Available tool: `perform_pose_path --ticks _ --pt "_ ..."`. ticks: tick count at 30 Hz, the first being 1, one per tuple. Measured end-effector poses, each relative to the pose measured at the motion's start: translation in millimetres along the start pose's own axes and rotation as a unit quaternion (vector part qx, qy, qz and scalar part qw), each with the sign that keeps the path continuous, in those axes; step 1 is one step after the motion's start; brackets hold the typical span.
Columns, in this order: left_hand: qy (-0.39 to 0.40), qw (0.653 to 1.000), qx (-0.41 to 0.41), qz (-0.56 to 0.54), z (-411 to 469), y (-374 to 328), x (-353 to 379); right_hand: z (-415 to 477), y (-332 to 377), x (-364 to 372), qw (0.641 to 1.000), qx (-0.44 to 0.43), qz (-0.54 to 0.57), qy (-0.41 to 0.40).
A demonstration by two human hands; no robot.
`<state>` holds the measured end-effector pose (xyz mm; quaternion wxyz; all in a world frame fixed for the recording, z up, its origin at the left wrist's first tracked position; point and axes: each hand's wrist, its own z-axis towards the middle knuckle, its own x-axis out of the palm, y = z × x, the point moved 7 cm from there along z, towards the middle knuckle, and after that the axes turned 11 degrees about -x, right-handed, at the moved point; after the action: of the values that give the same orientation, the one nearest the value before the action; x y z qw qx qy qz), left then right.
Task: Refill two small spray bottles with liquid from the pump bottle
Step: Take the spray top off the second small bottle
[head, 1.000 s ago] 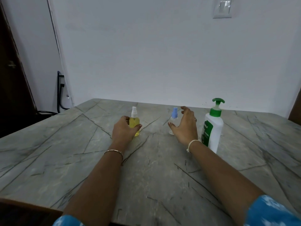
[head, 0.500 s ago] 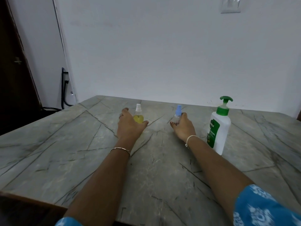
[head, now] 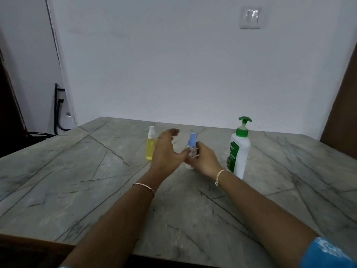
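While the right hand (head: 206, 161) grips the blue-capped spray bottle (head: 192, 140), the left hand (head: 165, 151) hovers open just beside it.

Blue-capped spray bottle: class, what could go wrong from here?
1. The left hand reaches across close beside the yellow bottle; a brush could tip that narrow bottle over.
2. The right hand grips the blue-capped bottle close to the pump bottle; its wrist might knock it.
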<state>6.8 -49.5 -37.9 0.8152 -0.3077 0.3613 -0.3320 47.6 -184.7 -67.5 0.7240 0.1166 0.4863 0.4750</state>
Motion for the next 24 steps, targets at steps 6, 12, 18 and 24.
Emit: perform_pose_path --ticks 6,12,18,24 --pt "0.119 0.992 -0.022 -0.024 -15 -5 32 -17 15 -2 0.999 -0.037 -0.005 0.009" --pt "0.145 0.988 -0.047 0.013 -17 2 39 -24 10 -5 1.000 -0.018 0.005 0.019" --pt "0.156 0.986 -0.057 0.006 -18 5 42 -24 8 -10 0.996 0.018 0.000 0.082" --pt "0.176 0.980 -0.089 -0.012 -19 11 50 -19 4 -38 0.998 0.033 0.000 0.047"
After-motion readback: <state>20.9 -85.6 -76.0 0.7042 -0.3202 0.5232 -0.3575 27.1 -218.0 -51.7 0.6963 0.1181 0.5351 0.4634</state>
